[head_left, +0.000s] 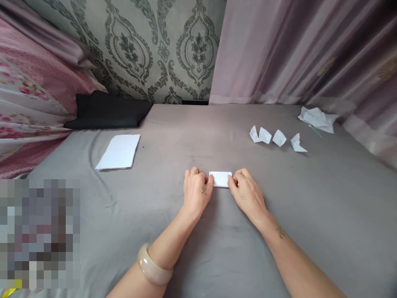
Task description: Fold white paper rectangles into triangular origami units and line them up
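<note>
A: In the head view, what do your hands have hold of?

B: A small folded paper (221,179), lying on the grey cloth (325,198) at the middle, in front of you. Your left hand (197,188) pinches its left end between thumb and curled fingers; your right hand (247,191) pinches the right end the same way.

A: Why one hand at each end?

B: Probably so that you hold the paper level and taut, with neither end free to lift. Its middle lies uncovered between your thumbs, so you can see its long edges.

A: And the paper stack (118,152) on your left?

B: It lies flat beyond your left hand, near the black cloth (113,111). Set apart like that, it seems to be within your reach yet out of your forearms' way.

A: What about the far right?

B: You have small folded pieces (279,138) standing in a loose row, perhaps spaced to save their creases. Past them a jumbled paper pile (318,118) lies near the curtain (248,49), well apart from your hands.
</note>
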`<state>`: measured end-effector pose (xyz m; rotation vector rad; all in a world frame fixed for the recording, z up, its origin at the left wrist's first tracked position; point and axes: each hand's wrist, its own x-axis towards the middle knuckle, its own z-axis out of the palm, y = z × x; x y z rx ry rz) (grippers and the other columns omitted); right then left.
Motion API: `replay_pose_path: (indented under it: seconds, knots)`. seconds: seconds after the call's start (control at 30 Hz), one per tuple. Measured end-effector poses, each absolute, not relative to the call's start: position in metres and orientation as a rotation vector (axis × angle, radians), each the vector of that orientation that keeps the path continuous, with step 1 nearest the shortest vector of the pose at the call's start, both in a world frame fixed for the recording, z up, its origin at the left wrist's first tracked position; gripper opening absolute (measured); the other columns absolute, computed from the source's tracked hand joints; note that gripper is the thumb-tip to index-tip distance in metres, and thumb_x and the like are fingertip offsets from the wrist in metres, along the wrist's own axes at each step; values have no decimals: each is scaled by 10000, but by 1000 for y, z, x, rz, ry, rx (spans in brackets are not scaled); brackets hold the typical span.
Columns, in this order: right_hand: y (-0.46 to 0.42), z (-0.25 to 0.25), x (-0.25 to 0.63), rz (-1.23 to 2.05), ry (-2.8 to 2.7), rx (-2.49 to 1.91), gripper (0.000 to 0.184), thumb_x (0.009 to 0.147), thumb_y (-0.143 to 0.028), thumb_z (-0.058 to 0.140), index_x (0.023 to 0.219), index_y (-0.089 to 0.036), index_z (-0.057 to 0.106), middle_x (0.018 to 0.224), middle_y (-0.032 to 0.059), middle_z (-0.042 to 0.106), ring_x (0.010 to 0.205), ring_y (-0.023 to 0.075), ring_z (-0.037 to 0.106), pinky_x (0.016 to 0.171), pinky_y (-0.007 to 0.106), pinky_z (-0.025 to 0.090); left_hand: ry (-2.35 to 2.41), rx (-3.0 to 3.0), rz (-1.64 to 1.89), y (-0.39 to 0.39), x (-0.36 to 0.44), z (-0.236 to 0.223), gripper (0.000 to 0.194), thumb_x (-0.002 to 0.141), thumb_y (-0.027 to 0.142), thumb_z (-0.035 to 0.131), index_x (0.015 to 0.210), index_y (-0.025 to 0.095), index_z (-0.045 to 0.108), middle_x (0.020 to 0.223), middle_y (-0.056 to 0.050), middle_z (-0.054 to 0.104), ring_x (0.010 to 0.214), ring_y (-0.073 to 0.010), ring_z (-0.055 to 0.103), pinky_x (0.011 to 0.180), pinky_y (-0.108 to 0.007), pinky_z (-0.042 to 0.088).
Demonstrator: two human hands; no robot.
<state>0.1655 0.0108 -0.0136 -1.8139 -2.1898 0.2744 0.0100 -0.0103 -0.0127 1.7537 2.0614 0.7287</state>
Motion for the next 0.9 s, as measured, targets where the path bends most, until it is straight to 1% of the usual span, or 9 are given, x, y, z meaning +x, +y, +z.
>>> replay_pose_path:
  seconds: [0.2,0.43,0.9]
  knots:
    - [11,-12,163,269,-2189,-1862,288,921,-332,417,697,-194,534,919,62,588,705,164,544,615,297,351,2070,1775,715,-10,10,-15,331,883,304,503,579,182,547,824,-81,577,830,-235,443,758,-358,415]
    - [11,-10,160,257,-2187,-1890,277,922,-304,415,706,-191,548,934,71,599,685,161,536,577,300,327,2071,1815,696,-10,9,-16,331,887,312,497,586,186,551,824,-90,578,818,-238,440,750,-368,413]
    - [10,-10,161,216,-2223,-1902,264,935,-296,400,771,-183,572,946,89,601,748,186,563,614,303,349,2074,1873,675,-10,9,-17,323,900,314,486,615,184,568,835,-91,572,826,-239,442,757,-366,413]
